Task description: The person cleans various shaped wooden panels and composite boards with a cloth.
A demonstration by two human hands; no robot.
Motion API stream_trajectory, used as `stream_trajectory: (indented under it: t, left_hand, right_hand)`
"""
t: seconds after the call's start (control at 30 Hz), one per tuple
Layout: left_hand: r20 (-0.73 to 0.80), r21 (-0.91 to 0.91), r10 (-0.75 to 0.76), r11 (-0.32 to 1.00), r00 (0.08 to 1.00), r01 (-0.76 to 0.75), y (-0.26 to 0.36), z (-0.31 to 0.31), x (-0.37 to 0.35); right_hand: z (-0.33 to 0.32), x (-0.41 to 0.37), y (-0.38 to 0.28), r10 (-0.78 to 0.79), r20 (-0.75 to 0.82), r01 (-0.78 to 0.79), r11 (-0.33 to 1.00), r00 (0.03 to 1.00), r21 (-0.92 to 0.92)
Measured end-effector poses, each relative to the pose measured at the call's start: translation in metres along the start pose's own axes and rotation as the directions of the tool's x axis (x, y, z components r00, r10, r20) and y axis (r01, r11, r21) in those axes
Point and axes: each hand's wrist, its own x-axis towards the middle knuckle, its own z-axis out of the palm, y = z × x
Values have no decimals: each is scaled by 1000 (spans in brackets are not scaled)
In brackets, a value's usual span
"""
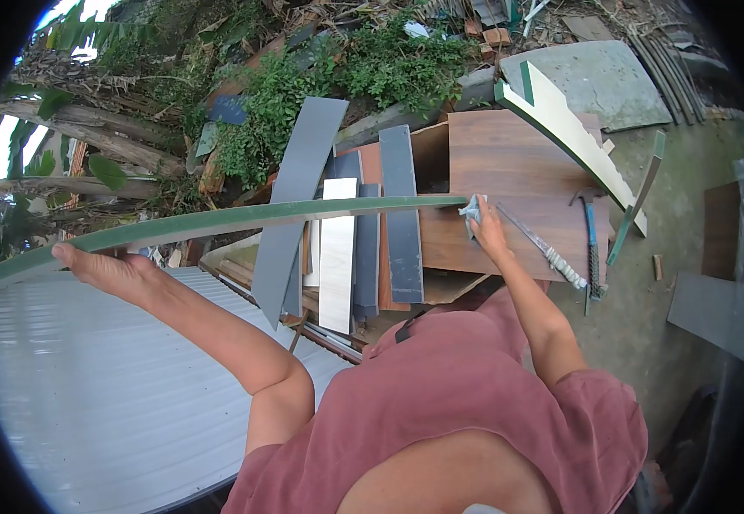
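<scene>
A long, narrow board with a green edge [261,213] stretches across the view from the far left to the middle. My left hand [111,272] grips it near its left end, the fingers partly hidden behind it. At the other end, my right hand [490,231] pinches a crumpled pale-blue cloth [470,210] against the board's tip. Just right of that hand, a long blade with a white-wrapped handle [565,267] lies on a brown wood-grain panel [509,163]. A hammer with a blue and black handle [592,236] rests beside the blade.
Grey planks [303,180] and a white plank [338,257] lean below and behind the board. A jagged cream board with green edging [569,137] stands at the right. Corrugated white sheeting [107,385] covers the lower left. Shrubs [398,64] and debris line the back.
</scene>
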Motion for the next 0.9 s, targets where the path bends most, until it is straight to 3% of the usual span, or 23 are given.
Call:
stream_trajectory:
  t: [0.03,0.13,0.2,0.3,0.4,0.47,0.53,0.6,0.63,0.73,0.8,0.87,0.9]
  left_hand:
    - [53,4,13,1000,998,-13,-2,-1,2]
    - [30,-26,1,1000,1000,0,-5,1,5]
    - [46,-22,2,1000,999,-1,-3,2,3]
    - [49,-37,-13,999,999,15,6,-4,-2]
    - [29,-148,-57,987,998,60,16,-14,-6]
    - [122,-186,-25,981,992,48,18,-25,-5]
    - [107,-159,-54,985,993,70,16,-33,-2]
    - [75,-327,-131,933,989,149,12,-35,1]
    - [112,-324,-120,934,986,151,14,-35,-1]
    - [58,-306,-10,952,998,27,23,-27,-8]
    - [106,-307,20,952,994,14,24,-21,-10]
    - [371,-622,124,769,920,148,24,-15,-10]
    - [387,-592,138,795,912,131,26,-9,-12]
  right_hand:
    - [-9,1,-30,-47,-26,49,996,999,78]
    - [-33,6,-138,-247,-102,265,934,964,239]
    - [-54,-3,-210,-363,-58,363,879,930,310]
    - [-57,-15,-265,-427,-13,412,863,904,294]
    - [-36,-8,-255,-392,70,377,912,917,162]
    - [-45,-1,-258,-390,28,378,907,921,186]
    - [-60,15,-260,-348,161,315,928,924,198]
    - [-70,33,-266,-324,260,274,939,910,209]
    - [-71,44,-265,-348,317,282,930,883,235]
    - [-67,72,-261,-382,420,288,919,823,271]
    - [-58,85,-256,-392,478,286,916,786,282]
    - [-48,93,-256,-394,506,276,915,767,295]
    - [-44,94,-257,-377,520,250,921,766,300]
